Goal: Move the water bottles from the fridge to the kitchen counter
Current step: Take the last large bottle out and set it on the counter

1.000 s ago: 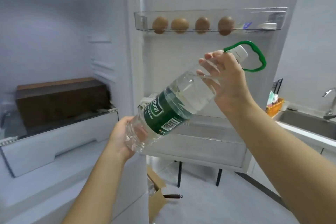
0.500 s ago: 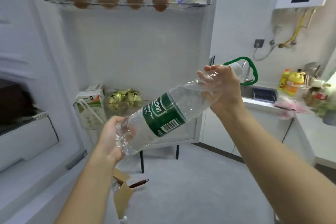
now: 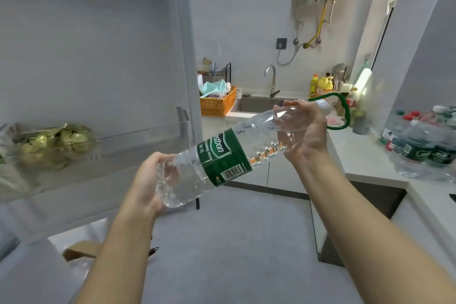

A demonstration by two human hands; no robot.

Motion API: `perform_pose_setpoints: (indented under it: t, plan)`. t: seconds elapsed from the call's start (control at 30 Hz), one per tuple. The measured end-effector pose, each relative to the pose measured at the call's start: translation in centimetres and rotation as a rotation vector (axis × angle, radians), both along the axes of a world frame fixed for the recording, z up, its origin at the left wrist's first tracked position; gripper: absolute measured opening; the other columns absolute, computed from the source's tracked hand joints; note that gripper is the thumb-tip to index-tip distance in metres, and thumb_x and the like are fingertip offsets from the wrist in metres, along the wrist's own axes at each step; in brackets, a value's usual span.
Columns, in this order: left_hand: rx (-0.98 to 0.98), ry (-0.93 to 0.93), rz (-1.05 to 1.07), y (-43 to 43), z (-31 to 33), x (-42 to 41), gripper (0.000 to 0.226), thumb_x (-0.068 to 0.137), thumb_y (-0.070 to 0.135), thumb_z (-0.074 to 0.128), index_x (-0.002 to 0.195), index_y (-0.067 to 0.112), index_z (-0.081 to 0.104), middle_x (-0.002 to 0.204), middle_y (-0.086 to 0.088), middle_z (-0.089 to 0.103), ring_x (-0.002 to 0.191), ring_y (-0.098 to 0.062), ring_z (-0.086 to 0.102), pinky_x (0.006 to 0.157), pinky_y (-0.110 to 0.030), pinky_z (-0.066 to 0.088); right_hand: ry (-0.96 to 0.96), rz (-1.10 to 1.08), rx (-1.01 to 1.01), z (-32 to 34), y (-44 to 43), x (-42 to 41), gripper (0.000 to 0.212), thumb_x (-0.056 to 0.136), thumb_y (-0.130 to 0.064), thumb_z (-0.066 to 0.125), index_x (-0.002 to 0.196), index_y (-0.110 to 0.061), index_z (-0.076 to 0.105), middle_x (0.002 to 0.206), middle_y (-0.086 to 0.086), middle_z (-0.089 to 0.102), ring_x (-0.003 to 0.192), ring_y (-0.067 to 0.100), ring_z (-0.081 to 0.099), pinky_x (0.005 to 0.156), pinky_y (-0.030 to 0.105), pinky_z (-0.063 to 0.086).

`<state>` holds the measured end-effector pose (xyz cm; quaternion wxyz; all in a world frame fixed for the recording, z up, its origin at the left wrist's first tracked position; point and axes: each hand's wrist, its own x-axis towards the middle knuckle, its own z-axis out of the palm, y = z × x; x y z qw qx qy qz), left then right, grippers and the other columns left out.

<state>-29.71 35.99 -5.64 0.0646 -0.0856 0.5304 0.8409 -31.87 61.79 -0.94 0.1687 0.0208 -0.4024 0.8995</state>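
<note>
Here's the water bottle (image 3: 222,155), big, full and clear with a green label, out in mid-air over the floor, between the open fridge door (image 3: 86,57) and the kitchen counter (image 3: 357,155). It lies on a slant, base low on the person's left, white cap (image 3: 323,105) high on the right, pointing toward the sink (image 3: 256,104). The left hand (image 3: 148,180) cups the base, fingers curled under and around it. The right hand (image 3: 306,136) wraps the shoulder and neck just below the cap, with the green carry loop (image 3: 345,116) sticking out past the knuckles. Both hands full, one bottle between them.

The step in hand, by my reading, is the carry across to the counter, and a good share of the job looks done. A cluster of bottles (image 3: 424,140) stands near the front edge of the counter's right-hand run, though it is blurred at the frame edge and I cannot count it.

To do it well: two hands are the right call for a load this heavy with walls this thin. Grip firm at the neck and let the lower hand bear the weight rather than squeeze. Swing the base down and the cap up before reaching the counter. Aim for the bare stretch by the front edge, just beside the cluster, not into it. Land the base flat, feel it stand, then let go, lower hand first. Mind the loop: it could hook a neighbouring cap.
</note>
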Motion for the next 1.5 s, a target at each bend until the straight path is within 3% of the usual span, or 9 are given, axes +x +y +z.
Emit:
perform_pose_setpoints:
  t: [0.23,0.37,0.57,0.73,0.87,1.03,1.17,1.37,1.5]
  plan:
    - [0.002,-0.019,-0.075,12.9,-1.7,-1.8,0.013,0.088,0.017,0.047,0.078,0.013,0.054,0.069,-0.005,0.056,0.060,-0.022,0.057,0.056,-0.030,0.053,-0.053,-0.102,0.027,-1.0,12.8,0.7,0.023,0.089,-0.019,0.054,0.072,-0.014,0.068,0.074,0.004,0.071,0.067,0.016,0.067,0.059,0.021,0.053]
    - [0.021,-0.083,-0.124,19.3,-3.4,-3.4,0.007,0.083,0.021,0.054,0.081,0.016,0.057,0.079,-0.007,0.060,0.074,-0.025,0.060,0.069,-0.039,0.054,-0.037,-0.141,0.018,-1.0,19.2,0.9,0.019,0.091,-0.013,0.052,0.078,-0.008,0.065,0.064,0.002,0.069,0.060,0.016,0.067,0.060,0.024,0.054]
    - [0.005,-0.106,-0.200,27.3,-4.9,-6.8,0.007,0.082,0.022,0.055,0.084,0.016,0.059,0.077,-0.005,0.060,0.072,-0.023,0.058,0.073,-0.038,0.050,-0.057,-0.216,0.019,-1.6,26.9,0.5,0.019,0.089,-0.014,0.054,0.073,-0.012,0.065,0.064,0.000,0.068,0.059,0.016,0.066,0.059,0.025,0.055]
    - [-0.006,-0.143,-0.267,32.9,-6.4,-10.6,0.009,0.077,0.022,0.058,0.082,0.015,0.060,0.081,-0.005,0.060,0.075,-0.024,0.058,0.077,-0.040,0.049,-0.085,-0.298,0.015,-2.8,32.3,-1.5,0.021,0.082,-0.017,0.063,0.064,-0.013,0.072,0.071,0.004,0.068,0.068,0.021,0.064,0.075,0.034,0.051]
    - [-0.019,-0.182,-0.333,37.5,-7.5,-14.5,0.011,0.082,0.020,0.055,0.072,0.016,0.058,0.072,-0.003,0.060,0.068,-0.021,0.056,0.078,-0.039,0.047,-0.065,-0.346,-0.009,-3.9,36.1,-4.1,0.036,0.089,-0.011,0.056,0.057,-0.016,0.072,0.066,0.002,0.069,0.065,0.018,0.067,0.077,0.035,0.052]
    - [0.003,-0.236,-0.401,42.4,-9.0,-21.1,0.015,0.078,0.016,0.056,0.063,0.015,0.056,0.069,-0.004,0.055,0.065,-0.022,0.051,0.084,-0.041,0.042,-0.095,-0.434,0.004,-4.5,40.0,-9.4,0.032,0.089,-0.007,0.057,0.061,-0.011,0.070,0.064,0.003,0.069,0.064,0.019,0.066,0.069,0.031,0.057]
    - [0.039,-0.267,-0.473,46.0,-9.6,-27.2,0.016,0.077,0.015,0.058,0.065,0.012,0.066,0.082,-0.008,0.060,0.079,-0.027,0.056,0.093,-0.046,0.045,-0.138,-0.508,0.014,-4.4,42.9,-14.1,0.022,0.090,-0.005,0.056,0.070,-0.007,0.064,0.064,0.004,0.069,0.061,0.018,0.067,0.066,0.028,0.058]
    - [0.038,-0.333,-0.572,51.4,-11.2,-34.2,0.015,0.079,0.018,0.057,0.087,0.010,0.067,0.102,-0.013,0.067,0.096,-0.032,0.063,0.103,-0.054,0.042,-0.184,-0.590,0.044,-4.5,46.8,-19.3,0.021,0.087,-0.008,0.059,0.068,-0.009,0.067,0.067,0.003,0.068,0.065,0.018,0.066,0.075,0.033,0.053]
    - [0.016,-0.405,-0.614,55.1,-12.4,-36.3,0.016,0.086,0.019,0.053,0.082,0.008,0.064,0.094,-0.014,0.068,0.090,-0.032,0.063,0.101,-0.051,0.045,-0.226,-0.625,0.021,-5.1,49.4,-21.6,0.015,0.088,-0.006,0.061,0.073,-0.008,0.065,0.069,0.003,0.068,0.066,0.018,0.065,0.074,0.033,0.054]
